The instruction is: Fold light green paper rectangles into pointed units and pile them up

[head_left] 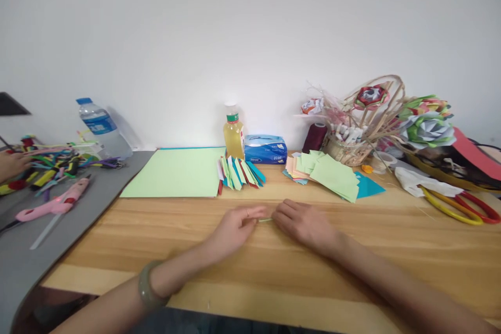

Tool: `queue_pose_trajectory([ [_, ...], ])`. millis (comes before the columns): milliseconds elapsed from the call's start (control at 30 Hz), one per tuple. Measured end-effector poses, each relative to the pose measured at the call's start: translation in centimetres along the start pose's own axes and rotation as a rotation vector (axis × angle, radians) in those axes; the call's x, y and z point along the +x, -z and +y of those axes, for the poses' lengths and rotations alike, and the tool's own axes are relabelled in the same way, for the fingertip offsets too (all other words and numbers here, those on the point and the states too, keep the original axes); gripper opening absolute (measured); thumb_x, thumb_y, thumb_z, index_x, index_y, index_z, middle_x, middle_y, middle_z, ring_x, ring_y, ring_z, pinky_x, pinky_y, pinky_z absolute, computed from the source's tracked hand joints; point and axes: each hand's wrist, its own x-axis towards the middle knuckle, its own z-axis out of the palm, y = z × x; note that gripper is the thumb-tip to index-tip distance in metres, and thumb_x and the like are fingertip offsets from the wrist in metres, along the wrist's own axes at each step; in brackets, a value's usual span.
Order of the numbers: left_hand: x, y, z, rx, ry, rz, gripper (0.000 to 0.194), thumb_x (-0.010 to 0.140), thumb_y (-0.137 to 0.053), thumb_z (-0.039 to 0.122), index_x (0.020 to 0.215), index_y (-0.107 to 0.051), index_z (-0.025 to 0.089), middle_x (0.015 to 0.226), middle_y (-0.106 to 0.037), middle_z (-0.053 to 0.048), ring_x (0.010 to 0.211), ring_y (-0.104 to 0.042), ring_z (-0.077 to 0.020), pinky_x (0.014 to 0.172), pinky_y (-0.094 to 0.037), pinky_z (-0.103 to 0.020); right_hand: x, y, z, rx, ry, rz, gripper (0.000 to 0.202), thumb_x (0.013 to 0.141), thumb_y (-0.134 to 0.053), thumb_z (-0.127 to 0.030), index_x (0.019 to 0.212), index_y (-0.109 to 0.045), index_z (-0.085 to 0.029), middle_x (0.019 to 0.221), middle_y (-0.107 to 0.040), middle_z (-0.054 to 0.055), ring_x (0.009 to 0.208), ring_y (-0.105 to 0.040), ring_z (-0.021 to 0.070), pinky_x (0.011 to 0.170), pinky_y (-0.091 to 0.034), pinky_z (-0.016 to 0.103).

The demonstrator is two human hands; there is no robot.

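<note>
Through the head camera I have both bare hands out over the middle of the wooden table (156,240), turned towards each other with a small gap between. In that gap shows a thin pale-green strip (265,220), its ends running to the two hands. My right hand (303,222) is curled nearly closed, its fingers wrapped over the strip's right end. My left hand (234,225) is half closed, the fingers almost straight and the thumb just below them, near the strip's left end; I cannot tell whether it pinches it.

Beyond the hands I see folded papers (240,173) right by the green sheets (176,172), with a tissue pack (266,150) behind, and paper squares (332,175) to the right. Off left, another person's hand (12,164) is near the glue gun (55,207).
</note>
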Motion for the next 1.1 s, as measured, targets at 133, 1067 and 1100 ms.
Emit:
queue_pose_trajectory([
  [133, 1.9, -0.1, 0.9, -0.386, 0.125, 0.145, 0.037, 0.069, -0.067, 0.021, 0.105, -0.064, 0.015, 0.098, -0.068, -0.008, 0.091, -0.063, -0.0201, 0.084, -0.048, -0.033, 0.6, 0.6, 0.0, 0.453, -0.327, 0.07, 0.024, 0.091, -0.038, -0.025, 0.081, -0.058, -0.017, 0.075, -0.064, 0.006, 0.067, -0.058, 0.0167, 0.062, -0.044, 0.028],
  [1067, 3.8, -0.3, 4.6, -0.481, 0.039, -0.008, 0.033, 0.076, -0.057, 0.045, 0.081, -0.073, 0.016, 0.079, -0.062, -0.004, 0.083, -0.055, -0.019, 0.085, -0.038, -0.032, -0.1, 2.3, -1.4, 1.12, -0.455, 0.158, 0.042, 0.083, -0.05, -0.052, 0.073, -0.067, -0.016, 0.07, -0.069, 0.006, 0.064, -0.064, 0.0159, 0.064, -0.05, 0.028],
  [1100, 3.9, -0.2, 4.6, -0.514, 0.061, -0.036, 0.035, 0.076, -0.056, 0.046, 0.082, -0.073, 0.016, 0.078, -0.061, -0.004, 0.082, -0.055, -0.0189, 0.083, -0.039, -0.032, -0.1, 2.3, -1.4, 1.117, -0.465, 0.153, 0.042, 0.083, -0.05, -0.053, 0.073, -0.068, -0.016, 0.07, -0.07, 0.006, 0.064, -0.064, 0.016, 0.064, -0.05, 0.028],
])
